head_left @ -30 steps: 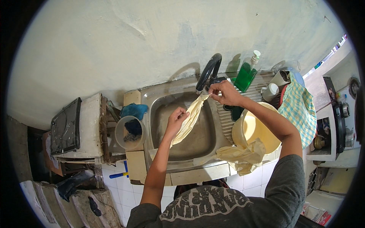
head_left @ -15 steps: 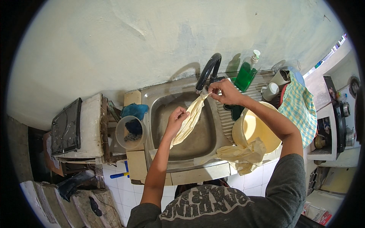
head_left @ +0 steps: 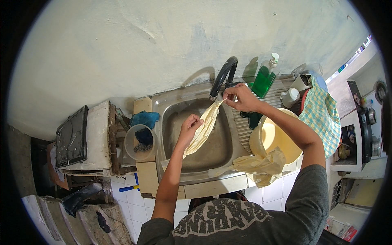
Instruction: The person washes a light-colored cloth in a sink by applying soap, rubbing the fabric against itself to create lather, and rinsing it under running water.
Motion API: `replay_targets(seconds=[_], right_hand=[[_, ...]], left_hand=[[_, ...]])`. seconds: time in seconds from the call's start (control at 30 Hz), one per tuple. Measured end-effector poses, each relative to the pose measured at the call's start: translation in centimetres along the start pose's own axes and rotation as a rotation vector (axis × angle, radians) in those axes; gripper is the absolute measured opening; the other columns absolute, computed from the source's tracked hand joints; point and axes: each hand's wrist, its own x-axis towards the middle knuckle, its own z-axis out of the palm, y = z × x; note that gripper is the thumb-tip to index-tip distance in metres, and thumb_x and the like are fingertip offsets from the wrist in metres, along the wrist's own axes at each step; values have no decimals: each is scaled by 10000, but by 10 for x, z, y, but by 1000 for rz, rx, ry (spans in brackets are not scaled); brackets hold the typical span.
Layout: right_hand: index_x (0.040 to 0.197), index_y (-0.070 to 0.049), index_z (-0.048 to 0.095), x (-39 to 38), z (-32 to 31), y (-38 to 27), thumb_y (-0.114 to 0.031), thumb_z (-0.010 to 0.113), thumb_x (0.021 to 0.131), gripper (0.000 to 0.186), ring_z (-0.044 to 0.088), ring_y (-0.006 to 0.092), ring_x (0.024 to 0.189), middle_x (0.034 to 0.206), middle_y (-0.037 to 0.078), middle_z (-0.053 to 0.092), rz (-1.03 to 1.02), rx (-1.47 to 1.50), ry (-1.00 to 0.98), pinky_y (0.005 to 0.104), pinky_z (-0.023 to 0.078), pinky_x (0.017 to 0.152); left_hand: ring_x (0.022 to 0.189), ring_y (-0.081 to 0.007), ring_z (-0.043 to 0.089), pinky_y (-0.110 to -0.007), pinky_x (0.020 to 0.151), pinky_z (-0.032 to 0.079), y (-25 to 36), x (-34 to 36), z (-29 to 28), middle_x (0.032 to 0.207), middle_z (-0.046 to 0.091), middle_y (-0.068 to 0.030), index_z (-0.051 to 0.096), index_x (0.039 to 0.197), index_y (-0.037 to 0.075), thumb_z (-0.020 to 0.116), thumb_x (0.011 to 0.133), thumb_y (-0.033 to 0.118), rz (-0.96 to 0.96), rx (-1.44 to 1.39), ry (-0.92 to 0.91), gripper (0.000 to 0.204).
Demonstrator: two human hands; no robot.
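Steel sink (head_left: pixel 222 148): a pale yellow cloth (head_left: pixel 208 127) is suspended above the basin, running from near left to far right. Step in hand, as judged: drawing the cloth out lengthwise. The next move appears to call for a secure grip at both points and even tension. Condition of cloth: long, narrow, creased along its length, tapering at the far end. Left hand (head_left: pixel 189 131): fingers pinched on the cloth's left edge. Right hand (head_left: pixel 243 99): fingers clamped on its far tip.
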Motion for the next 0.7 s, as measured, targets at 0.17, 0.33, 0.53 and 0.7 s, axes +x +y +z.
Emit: replay_targets(seconds=[0.17,0.33,0.53,0.7], right_hand=[[732,-73,570,1,-1,-2,-127,603,715,65,590,163,584,632,38,585,20,15,-5,296,406,631],[747,-105,572,0,-3,-5,-164,596,727,67,569,159,626,690,8,582,67,-5,-29,324,347,723],[770,-117,570,-2,-5,-8,-175,593,745,67,573,105,643,680,-23,569,87,-40,-57,312,304,781],[783,-117,572,-3,-5,-7,-165,595,746,65,574,88,649,681,-33,568,87,-46,-57,313,295,793]], left_hand=[[697,-50,428,-202,655,343,3,-1,0,720,486,28,493,780,56,564,829,109,-19,-18,1,101],[700,-51,429,-199,655,343,4,-1,1,728,488,27,499,786,57,568,828,107,-16,-14,0,95],[706,-49,428,-195,655,342,5,-2,1,730,485,30,497,784,57,567,830,101,-21,-44,-15,95],[704,-49,426,-194,658,341,6,-1,2,727,484,31,493,779,56,569,828,99,-15,-33,-15,100]])
